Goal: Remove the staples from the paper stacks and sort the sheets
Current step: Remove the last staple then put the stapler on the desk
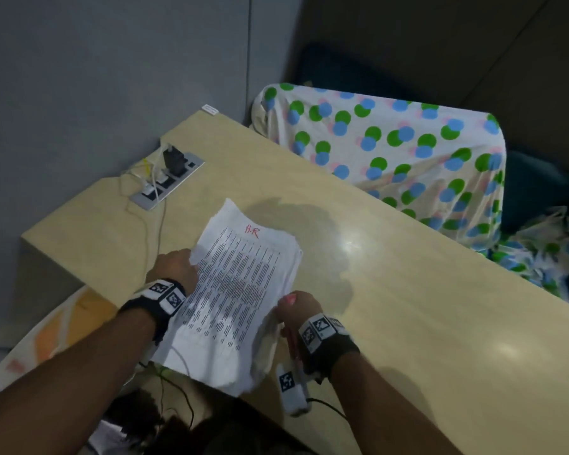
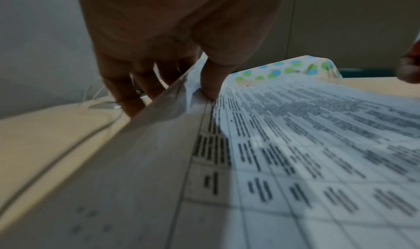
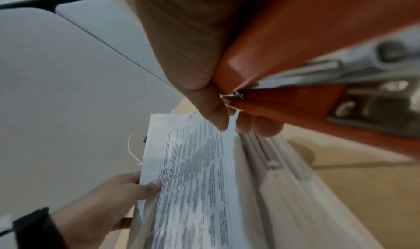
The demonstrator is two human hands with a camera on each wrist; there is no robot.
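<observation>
Red handwritten "H.R" at top of paper stack (image 1: 240,284); printed txt below too blurred to read.

Left grip (image 1: 177,270) and right grip (image 1: 297,309) hold a printed paper stack (image 1: 240,290) by its sides over the counter's (image 1: 391,290) near edge; spotted cloth (image 1: 391,152) beyond the far edge
</observation>
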